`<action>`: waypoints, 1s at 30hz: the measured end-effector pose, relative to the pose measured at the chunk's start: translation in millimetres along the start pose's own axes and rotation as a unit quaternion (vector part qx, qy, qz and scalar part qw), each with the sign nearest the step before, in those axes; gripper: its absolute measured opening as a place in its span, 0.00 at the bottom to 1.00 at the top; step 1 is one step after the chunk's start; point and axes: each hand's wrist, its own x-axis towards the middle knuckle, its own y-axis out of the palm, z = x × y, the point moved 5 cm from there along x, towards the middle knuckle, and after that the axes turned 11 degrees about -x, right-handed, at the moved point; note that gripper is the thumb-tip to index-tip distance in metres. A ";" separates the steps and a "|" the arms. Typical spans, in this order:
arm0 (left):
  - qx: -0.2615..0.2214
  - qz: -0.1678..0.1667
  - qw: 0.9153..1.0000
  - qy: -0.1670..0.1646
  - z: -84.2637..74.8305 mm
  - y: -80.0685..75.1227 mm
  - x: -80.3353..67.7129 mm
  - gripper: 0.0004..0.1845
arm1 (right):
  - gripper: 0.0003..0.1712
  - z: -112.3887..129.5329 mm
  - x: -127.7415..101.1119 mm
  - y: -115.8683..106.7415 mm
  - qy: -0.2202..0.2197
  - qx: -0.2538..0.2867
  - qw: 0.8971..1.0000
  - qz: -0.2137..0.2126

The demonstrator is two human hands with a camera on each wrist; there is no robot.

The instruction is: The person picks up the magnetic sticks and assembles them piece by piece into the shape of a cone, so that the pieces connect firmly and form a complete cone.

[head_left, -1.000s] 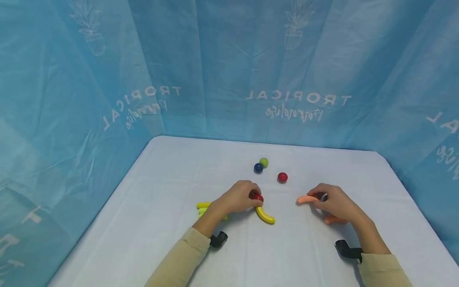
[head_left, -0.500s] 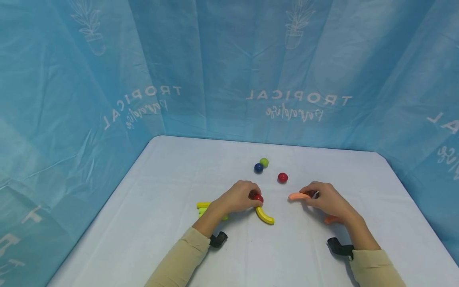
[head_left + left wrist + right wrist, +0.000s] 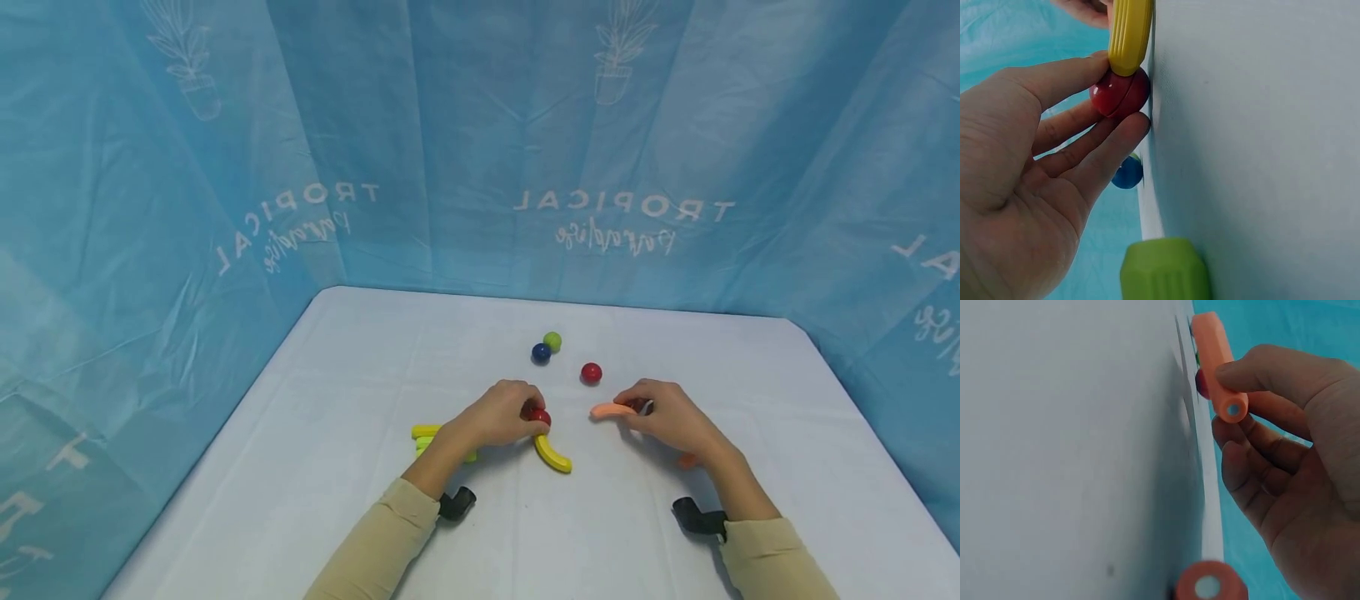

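Observation:
My left hand (image 3: 498, 412) grips a red ball (image 3: 541, 417) between thumb and fingers, low over the white table. One end of a yellow curved rod (image 3: 553, 454) meets that ball; the left wrist view shows the rod's tip (image 3: 1127, 50) against it by the thumb. To the right, my right hand (image 3: 667, 410) pinches an orange curved rod (image 3: 612, 411) by its near end, its far end toward the left hand. A pale round disc shows in the held rod's end (image 3: 1232, 407). Beneath the right wrist lies another orange rod (image 3: 687, 460), mostly hidden.
A second red ball (image 3: 591, 373), a blue ball (image 3: 541, 353) and a green ball (image 3: 552, 341) lie farther back. Yellow (image 3: 425, 431) and lime-green rods (image 3: 423, 442) lie partly behind the left forearm. A blue curtain (image 3: 480, 150) surrounds the table (image 3: 360, 333).
The right hand has moved left with the orange rod, bringing it closer to the red ball in the left hand. The left hand stays in place; the yellow rod's free end has swung slightly.

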 end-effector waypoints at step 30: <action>-0.024 0.007 1.000 0.008 -1.3 -0.6 -1.8 0.14 | 0.14 35.6 20.4 13.1 -0.039 0.011 0.999 0.018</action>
